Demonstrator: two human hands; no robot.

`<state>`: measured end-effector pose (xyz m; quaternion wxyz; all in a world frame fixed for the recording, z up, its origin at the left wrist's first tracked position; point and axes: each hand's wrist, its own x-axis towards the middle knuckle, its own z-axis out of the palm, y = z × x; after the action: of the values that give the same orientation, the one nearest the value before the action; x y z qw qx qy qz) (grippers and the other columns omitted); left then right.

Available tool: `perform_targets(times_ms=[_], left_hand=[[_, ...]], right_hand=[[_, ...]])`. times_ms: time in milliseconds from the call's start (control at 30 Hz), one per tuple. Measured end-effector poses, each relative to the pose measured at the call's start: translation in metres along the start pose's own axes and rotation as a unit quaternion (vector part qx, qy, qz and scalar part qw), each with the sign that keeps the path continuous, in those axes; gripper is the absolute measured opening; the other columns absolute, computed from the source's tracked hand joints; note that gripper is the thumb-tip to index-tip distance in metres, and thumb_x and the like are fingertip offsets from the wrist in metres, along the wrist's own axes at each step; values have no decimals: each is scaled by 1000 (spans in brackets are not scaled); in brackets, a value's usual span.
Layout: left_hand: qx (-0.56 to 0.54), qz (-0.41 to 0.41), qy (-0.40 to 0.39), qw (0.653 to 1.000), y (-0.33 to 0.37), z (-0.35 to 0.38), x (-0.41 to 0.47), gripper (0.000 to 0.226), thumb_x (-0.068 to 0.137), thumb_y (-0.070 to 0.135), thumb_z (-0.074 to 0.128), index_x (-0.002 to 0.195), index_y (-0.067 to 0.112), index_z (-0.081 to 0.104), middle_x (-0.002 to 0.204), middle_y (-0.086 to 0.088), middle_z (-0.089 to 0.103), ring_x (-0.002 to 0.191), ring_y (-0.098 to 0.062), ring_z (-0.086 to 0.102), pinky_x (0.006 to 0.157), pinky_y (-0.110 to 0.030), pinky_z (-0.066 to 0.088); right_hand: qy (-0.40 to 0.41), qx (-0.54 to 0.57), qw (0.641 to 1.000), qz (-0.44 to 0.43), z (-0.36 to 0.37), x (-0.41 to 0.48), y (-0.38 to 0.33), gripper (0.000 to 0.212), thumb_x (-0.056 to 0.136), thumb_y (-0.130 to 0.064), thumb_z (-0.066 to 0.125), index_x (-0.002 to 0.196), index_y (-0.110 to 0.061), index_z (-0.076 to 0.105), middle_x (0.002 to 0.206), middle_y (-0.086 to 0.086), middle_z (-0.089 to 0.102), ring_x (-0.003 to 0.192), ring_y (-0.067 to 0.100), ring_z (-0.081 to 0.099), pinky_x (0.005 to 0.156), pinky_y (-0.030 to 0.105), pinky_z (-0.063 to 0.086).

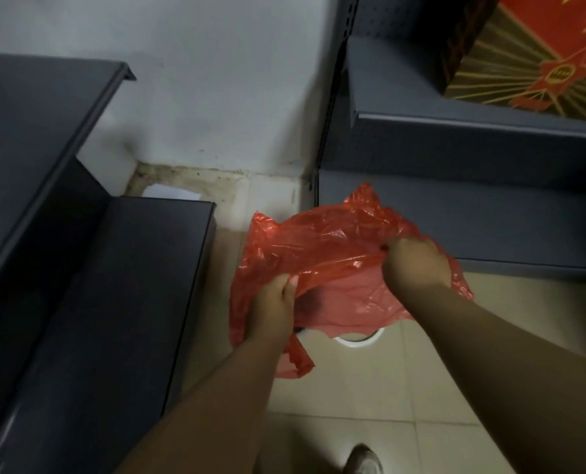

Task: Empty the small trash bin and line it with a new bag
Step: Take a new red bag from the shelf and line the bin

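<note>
A thin red plastic bag is spread out above the floor, held from both sides. My left hand grips its near left edge. My right hand pinches its right edge a little higher. Under the bag, only a curved piece of the small white trash bin's rim shows; the rest of the bin is hidden by the plastic. One handle of the bag hangs down below my left wrist.
Dark grey metal shelves stand on the left and more shelves on the right, with a red and gold box on an upper right shelf. A white wall is behind. Beige floor tiles and a shoe lie below.
</note>
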<state>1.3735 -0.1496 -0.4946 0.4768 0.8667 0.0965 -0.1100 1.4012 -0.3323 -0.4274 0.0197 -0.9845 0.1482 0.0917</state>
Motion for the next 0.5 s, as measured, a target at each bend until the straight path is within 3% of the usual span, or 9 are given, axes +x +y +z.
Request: perform_targets(times_ms=[233, 367, 433, 500], left_hand=[[-16, -13, 37, 999, -71, 34, 37, 32, 98, 26, 41, 95, 7, 66, 96, -12, 69, 89, -24, 59, 77, -27, 39], [17, -29, 61, 998, -110, 36, 63, 34, 98, 30, 38, 95, 11, 66, 98, -13, 68, 94, -31, 61, 86, -36, 47], [41, -45, 76, 995, -126, 34, 78, 35, 99, 32, 35, 94, 14, 65, 93, -10, 64, 88, -29, 60, 77, -34, 46], [67, -53, 90, 992, -138, 31, 91, 33, 99, 29, 33, 94, 14, 62, 86, -6, 57, 75, -23, 55, 66, -28, 38]], right_hand=[[0, -29, 1000, -10, 67, 16, -21, 40, 87, -7, 42, 119, -19, 63, 123, 12, 62, 117, 34, 51, 95, 37, 40], [-51, 8, 998, -41, 104, 29, -36, 37, 86, -16, 43, 115, -21, 65, 123, 9, 65, 113, 32, 58, 94, 36, 43], [-88, 55, 991, -78, 123, 37, -44, 29, 89, -25, 40, 102, -15, 64, 124, 13, 63, 112, 33, 58, 93, 37, 43], [-100, 88, 983, -126, 143, 42, -48, 29, 95, -32, 35, 94, -19, 61, 125, 16, 61, 115, 33, 55, 100, 41, 39]])
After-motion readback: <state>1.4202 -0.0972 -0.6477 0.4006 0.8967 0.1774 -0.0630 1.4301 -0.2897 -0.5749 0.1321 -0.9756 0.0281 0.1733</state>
